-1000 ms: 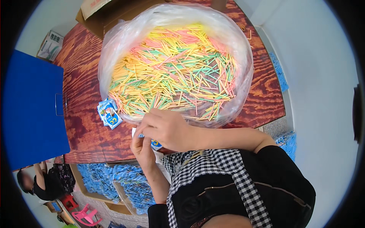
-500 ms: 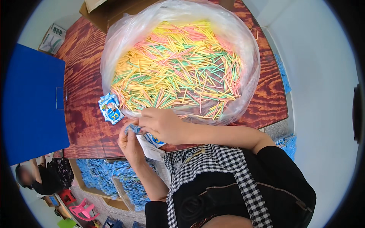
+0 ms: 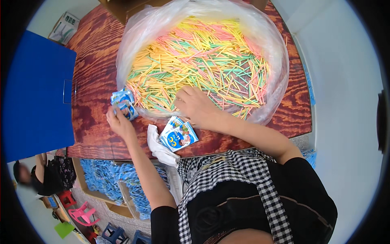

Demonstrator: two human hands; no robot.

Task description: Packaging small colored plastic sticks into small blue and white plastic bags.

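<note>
My left hand (image 3: 118, 121) is at a small pile of blue-and-white printed packets (image 3: 131, 110) on the table, its fingertips pinching the edge of one. My right hand (image 3: 197, 106) reaches over the near rim of a big clear plastic bag (image 3: 276, 77). Its curled fingertips meet the thin pink, yellow and green sticks (image 3: 174, 69) heaped inside; whatever they grip is hidden. Between my forearms, flat packets (image 3: 178, 136) of the same print lie fanned near the table edge, beside a crumpled white cloth or tissue (image 3: 158, 146).
A cardboard box (image 3: 122, 8) stands behind the bag. Left of the wooden table (image 3: 93, 53) is a blue panel (image 3: 40, 97). Below the edge, boxes hold many blue packets (image 3: 97, 177). A person (image 3: 40, 175), a pink chair (image 3: 83, 213) and stools are at lower left.
My hands were together around a blue packet; now they are apart. The left has moved left to the packet pile, the right up to the sticks, uncovering the flat packets.
</note>
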